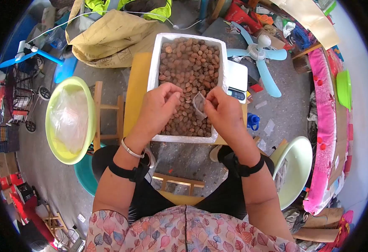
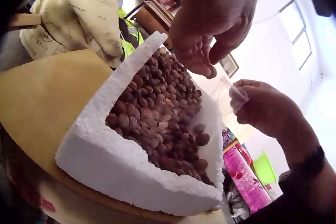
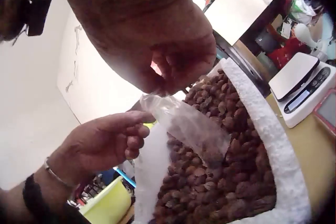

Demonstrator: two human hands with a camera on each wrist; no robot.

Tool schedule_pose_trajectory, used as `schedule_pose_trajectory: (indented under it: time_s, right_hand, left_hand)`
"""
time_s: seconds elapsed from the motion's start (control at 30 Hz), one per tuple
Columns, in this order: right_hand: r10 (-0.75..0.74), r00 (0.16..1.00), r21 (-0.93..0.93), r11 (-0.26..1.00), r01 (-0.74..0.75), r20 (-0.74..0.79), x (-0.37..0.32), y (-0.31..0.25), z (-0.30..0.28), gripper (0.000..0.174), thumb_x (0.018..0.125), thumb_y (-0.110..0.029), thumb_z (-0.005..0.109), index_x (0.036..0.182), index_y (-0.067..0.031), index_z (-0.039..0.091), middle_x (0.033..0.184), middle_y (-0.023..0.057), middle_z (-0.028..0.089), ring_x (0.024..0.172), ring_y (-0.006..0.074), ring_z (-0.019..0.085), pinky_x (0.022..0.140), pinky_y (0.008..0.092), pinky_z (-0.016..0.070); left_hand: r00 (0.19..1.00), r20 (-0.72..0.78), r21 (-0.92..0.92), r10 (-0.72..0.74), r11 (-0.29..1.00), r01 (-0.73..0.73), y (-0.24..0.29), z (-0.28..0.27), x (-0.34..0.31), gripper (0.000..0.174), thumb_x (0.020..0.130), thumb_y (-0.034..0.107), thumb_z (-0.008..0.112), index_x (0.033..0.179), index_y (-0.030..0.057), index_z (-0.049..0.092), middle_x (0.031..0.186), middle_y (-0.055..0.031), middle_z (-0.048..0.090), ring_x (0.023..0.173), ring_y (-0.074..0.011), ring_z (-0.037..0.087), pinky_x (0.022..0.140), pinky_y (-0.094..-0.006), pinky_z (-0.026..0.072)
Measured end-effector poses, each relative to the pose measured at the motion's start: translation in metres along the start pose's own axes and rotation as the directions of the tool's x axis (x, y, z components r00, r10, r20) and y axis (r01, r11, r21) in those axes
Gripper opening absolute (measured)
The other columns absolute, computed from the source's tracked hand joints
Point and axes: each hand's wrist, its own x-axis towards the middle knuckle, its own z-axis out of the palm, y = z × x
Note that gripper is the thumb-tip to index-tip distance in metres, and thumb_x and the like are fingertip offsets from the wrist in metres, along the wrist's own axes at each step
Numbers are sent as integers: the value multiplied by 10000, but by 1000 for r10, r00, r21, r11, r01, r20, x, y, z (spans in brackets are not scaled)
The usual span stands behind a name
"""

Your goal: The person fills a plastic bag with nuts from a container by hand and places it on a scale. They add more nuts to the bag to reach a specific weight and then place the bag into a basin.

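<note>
My right hand (image 1: 223,110) pinches a small clear plastic bag (image 3: 197,129) by its top edge. The bag hangs over a white foam box (image 1: 155,63) filled with brown, rough, oval nuts or pits (image 1: 188,63). Across from it, my left hand (image 1: 161,105) is held above the left part of the box, thumb and forefinger near each other and the other fingers loosely bent. In the right wrist view its fingertips come right up to the bag's top edge; the head view shows a gap between hand and bag.
The box stands on a yellow board (image 1: 135,80), beside a white digital scale (image 1: 237,80). A yellow-green basin (image 1: 92,122) with clear plastic bags is at left, a pale green basin (image 1: 299,168) at right. Behind lie a tan sack (image 1: 112,38) and a blue-bladed fan (image 1: 268,77).
</note>
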Motion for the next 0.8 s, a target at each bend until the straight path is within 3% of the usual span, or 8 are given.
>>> schedule_pose_trajectory:
  time_s: [0.07, 0.13, 0.23, 0.33, 0.47, 0.57, 0.8]
  right_hand:
    - [-78, 996, -131, 989, 73, -36, 0, 13, 12, 123, 888, -102, 686, 917, -13, 607, 780, 221, 681, 756, 416, 690, 666, 476, 533]
    - [-7, 1000, -88, 996, 8, 4, 1, 21, 23, 121, 891, -113, 673, 922, -12, 614, 790, 227, 686, 772, 429, 687, 683, 497, 531]
    - [51, 998, -26, 998, -50, 30, 3, 20, 26, 133, 891, -130, 664, 922, -6, 627, 800, 228, 692, 778, 429, 688, 696, 497, 534]
    - [108, 992, 56, 992, -111, 61, 3, 17, 23, 141, 882, -131, 663, 922, 3, 643, 806, 219, 701, 774, 404, 696, 701, 469, 543]
    - [151, 983, 166, 972, -167, 100, 1, 20, 20, 151, 870, -126, 670, 935, 11, 664, 801, 181, 711, 747, 321, 706, 694, 408, 550]
    - [210, 962, 261, 932, -250, 172, 1, 26, 19, 127, 894, -82, 672, 988, 1, 650, 833, 24, 669, 731, 87, 589, 611, 276, 479]
    - [290, 932, 271, 900, -343, 217, 2, 25, 14, 112, 889, -52, 660, 985, 2, 640, 837, 14, 657, 723, 81, 583, 603, 264, 470]
  left_hand:
    - [991, -36, 204, 130, 972, -120, -11, -2, 2, 154, 1015, 102, 599, 1110, 1, 666, 836, -81, 678, 701, -151, 634, 626, -291, 526]
    - [968, -13, 446, 250, 868, -218, -14, -1, 2, 154, 995, 87, 610, 1114, -2, 654, 858, -141, 683, 724, -248, 658, 655, -355, 538]
    - [905, 95, 586, 414, 712, -387, -33, 8, 5, 132, 949, 64, 630, 1063, -1, 621, 926, -206, 653, 808, -392, 660, 713, -453, 533]
    - [954, 147, 715, 261, 638, -285, -39, 21, 5, 94, 918, 40, 628, 1000, 15, 588, 956, -211, 626, 888, -431, 655, 739, -495, 535]
    - [979, 172, 868, 112, 453, -204, -36, 32, 7, 206, 857, -12, 643, 1058, 24, 622, 1059, -178, 633, 988, -367, 696, 808, -444, 590]
    - [982, 166, 886, 95, 422, -191, -38, 35, 9, 224, 840, -15, 650, 1059, 23, 622, 1084, -178, 631, 1004, -360, 696, 817, -438, 592]
    - [971, 199, 871, 131, 431, -237, -38, 31, 7, 188, 859, -10, 631, 1045, 15, 616, 1058, -186, 616, 999, -366, 688, 806, -446, 585]
